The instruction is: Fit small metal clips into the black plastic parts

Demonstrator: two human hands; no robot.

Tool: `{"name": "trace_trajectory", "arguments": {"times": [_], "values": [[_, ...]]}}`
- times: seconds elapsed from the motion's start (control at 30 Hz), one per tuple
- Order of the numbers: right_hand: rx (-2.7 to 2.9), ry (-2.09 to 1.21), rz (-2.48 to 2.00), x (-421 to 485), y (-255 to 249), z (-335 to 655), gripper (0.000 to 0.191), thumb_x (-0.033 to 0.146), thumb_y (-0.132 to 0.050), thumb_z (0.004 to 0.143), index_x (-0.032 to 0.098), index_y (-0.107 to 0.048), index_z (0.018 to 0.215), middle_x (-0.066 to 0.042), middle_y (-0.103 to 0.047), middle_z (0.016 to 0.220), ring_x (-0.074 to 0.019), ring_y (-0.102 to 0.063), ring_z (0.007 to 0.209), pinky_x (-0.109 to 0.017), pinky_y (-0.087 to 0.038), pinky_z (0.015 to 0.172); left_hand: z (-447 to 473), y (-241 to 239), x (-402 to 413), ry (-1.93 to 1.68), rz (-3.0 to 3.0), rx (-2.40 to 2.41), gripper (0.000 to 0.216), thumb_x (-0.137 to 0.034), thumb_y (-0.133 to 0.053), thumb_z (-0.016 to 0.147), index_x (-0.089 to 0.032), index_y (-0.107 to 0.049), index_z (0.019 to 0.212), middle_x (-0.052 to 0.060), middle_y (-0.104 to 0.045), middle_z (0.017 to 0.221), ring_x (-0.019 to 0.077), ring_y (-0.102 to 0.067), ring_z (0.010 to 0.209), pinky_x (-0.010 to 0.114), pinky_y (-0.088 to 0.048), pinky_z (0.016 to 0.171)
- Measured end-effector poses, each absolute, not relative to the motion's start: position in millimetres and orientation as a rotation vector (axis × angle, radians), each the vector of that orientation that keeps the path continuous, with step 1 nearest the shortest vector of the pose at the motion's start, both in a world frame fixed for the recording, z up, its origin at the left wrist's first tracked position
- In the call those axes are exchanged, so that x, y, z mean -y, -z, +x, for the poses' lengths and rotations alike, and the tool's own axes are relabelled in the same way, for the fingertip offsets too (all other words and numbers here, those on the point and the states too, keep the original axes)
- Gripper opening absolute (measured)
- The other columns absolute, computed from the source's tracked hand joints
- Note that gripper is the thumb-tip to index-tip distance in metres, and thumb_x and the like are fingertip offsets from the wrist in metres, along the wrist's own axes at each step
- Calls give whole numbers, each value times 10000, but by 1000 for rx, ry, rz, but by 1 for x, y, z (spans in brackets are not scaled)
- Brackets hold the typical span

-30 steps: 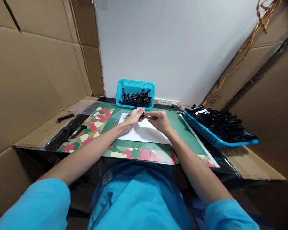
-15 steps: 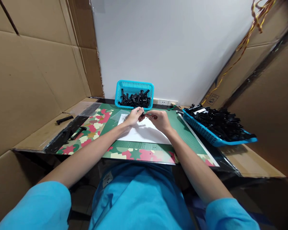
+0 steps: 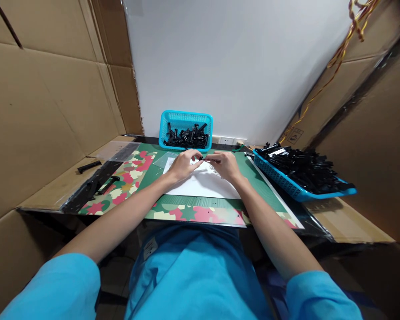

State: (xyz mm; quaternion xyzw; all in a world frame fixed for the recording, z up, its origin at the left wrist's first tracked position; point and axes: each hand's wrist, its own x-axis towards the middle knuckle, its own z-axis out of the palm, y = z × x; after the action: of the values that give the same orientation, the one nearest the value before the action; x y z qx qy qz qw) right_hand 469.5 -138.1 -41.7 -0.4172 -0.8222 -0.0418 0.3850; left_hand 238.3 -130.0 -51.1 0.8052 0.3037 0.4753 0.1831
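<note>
My left hand (image 3: 184,166) is closed over the white paper (image 3: 203,189), its thumb and fingers pinching a small black part (image 3: 202,158). Close beside it, my right hand (image 3: 226,165) has its fingertips pressed together at that same part. Whatever lies inside the right fingers is mostly hidden and too small to name. Some tiny dark bits (image 3: 212,170) are scattered on the paper under the hands. The paper lies on a green mat (image 3: 200,203).
A blue basket (image 3: 162,133) of black plastic pieces stands against the wall. Another blue basket (image 3: 296,194), heaped with black pieces, sits at the right. Loose black pieces (image 3: 89,167) lie at the left. Cardboard walls (image 3: 53,89) flank the table, and twisted wires (image 3: 340,60) hang at the right.
My left hand has rolled over, so its back now faces up more. The right hand has shifted slightly, and both remain together above the paper.
</note>
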Motion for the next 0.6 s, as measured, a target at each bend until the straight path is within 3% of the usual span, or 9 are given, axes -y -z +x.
{"name": "trace_trajectory", "arguments": {"times": [0.23, 0.43, 0.6], "values": [[2085, -58, -991, 135, 44, 469, 197, 349, -729, 984, 209, -853, 1047, -70, -753, 912, -177, -631, 721, -279, -452, 686, 235, 57, 125, -1319, 2345, -952, 109, -259, -805, 883, -207, -830, 976, 103, -785, 950, 225, -652, 812, 315, -470, 780], [2116, 7, -988, 126, 49, 472, 328, 272, -513, 1093, 191, -826, 1036, -101, -673, 1010, -215, -640, 852, -329, -497, 802, 232, 68, 119, -1286, 2351, -1005, 68, -224, -822, 812, -223, -859, 869, 94, -786, 832, 236, -660, 740, 313, -466, 723], [2025, 45, -976, 124, 46, 473, 299, 371, -597, 1078, 210, -840, 1011, -125, -698, 1051, -263, -650, 980, -387, -525, 898, 232, 69, 121, -1174, 2385, -959, 106, -203, -790, 803, -232, -870, 865, 89, -781, 808, 231, -654, 706, 324, -471, 719]]}}
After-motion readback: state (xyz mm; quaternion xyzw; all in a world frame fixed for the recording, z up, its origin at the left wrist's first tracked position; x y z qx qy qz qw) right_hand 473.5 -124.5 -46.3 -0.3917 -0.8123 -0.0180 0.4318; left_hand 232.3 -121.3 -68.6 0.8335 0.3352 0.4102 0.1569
